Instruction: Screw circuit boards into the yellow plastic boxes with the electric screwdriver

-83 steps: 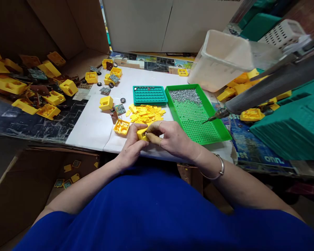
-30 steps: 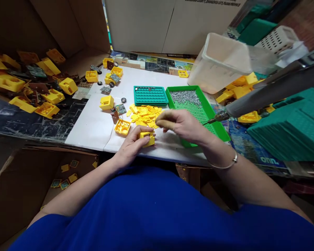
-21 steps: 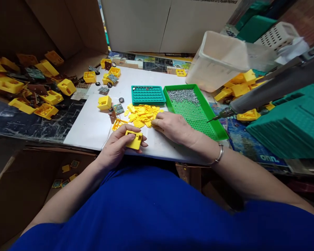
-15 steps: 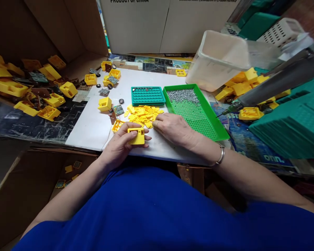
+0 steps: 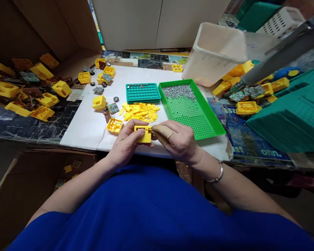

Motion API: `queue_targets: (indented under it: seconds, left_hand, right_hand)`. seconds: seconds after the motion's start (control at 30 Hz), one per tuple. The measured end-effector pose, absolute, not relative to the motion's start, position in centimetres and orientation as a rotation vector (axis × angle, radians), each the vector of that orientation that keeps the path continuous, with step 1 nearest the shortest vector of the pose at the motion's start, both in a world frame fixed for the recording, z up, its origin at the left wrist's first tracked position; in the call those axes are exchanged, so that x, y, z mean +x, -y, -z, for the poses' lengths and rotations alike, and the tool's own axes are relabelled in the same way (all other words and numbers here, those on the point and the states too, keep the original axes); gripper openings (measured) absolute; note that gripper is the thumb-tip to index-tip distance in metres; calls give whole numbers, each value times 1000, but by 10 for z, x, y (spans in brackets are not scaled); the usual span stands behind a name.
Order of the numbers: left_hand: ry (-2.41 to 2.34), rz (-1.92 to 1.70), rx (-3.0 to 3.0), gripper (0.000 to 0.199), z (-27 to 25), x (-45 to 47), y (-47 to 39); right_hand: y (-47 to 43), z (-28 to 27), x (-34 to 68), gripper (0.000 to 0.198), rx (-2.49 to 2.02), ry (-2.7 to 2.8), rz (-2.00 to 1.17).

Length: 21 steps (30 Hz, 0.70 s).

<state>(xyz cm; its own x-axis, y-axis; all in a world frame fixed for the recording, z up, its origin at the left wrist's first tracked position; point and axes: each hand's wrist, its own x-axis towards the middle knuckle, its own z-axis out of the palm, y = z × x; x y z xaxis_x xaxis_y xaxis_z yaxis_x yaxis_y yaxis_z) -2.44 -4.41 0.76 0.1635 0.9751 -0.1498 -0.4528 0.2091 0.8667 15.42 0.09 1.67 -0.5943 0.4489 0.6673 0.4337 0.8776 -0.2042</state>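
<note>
My left hand (image 5: 126, 143) grips a small yellow plastic housing (image 5: 143, 135), thumb across its face, held above the table's front edge. At the housing's right side, my right hand (image 5: 178, 139) has its fingers pinched together against the opening. Whatever those fingertips hold is too small and hidden to make out. Just beyond the hands lies a pile of flat yellow plastic pieces (image 5: 140, 112). An open yellow housing (image 5: 114, 126) with wires rests left of my left hand, close to a circuit board (image 5: 113, 108).
A green tray (image 5: 211, 122) of small metal screws stands to the right, beside a teal ridged tray (image 5: 143, 93). Behind are a whitish plastic bin (image 5: 214, 52) and a hanging power screwdriver (image 5: 267, 55). More yellow housings (image 5: 62, 89) crowd the left carton.
My right hand has left the pile of yellow pieces and come to the housing's right side. The left hand with the housing has shifted slightly right. The screwdriver has swung up.
</note>
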Motion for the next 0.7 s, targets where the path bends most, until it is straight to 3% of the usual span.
queue_targets:
  seconds: [0.17,0.3,0.4,0.57,0.63,0.7]
  left_hand:
    - [-865,-1154,883,22,-2,-24,47]
    - [-845,-1173,809,25,-6,-23,43]
    - [-857,-1179,788,23,-10,-23,40]
    - [-818,-1070,708,22,-11,-25,34]
    - [-810,-1041,682,23,-9,-25,32]
    - [-822,-1062,717,24,-5,-25,32]
  right_hand:
    - [-6,-15,156,5,-680,2222,-515]
    - [-9,-13,158,3,-750,2074,-645]
    - [-10,-12,159,5,-688,2161,-502]
    - [-12,-11,164,15,-298,2360,266]
    - [-10,-12,163,17,-331,2323,279]
    - [-8,-15,162,16,-525,2273,22]
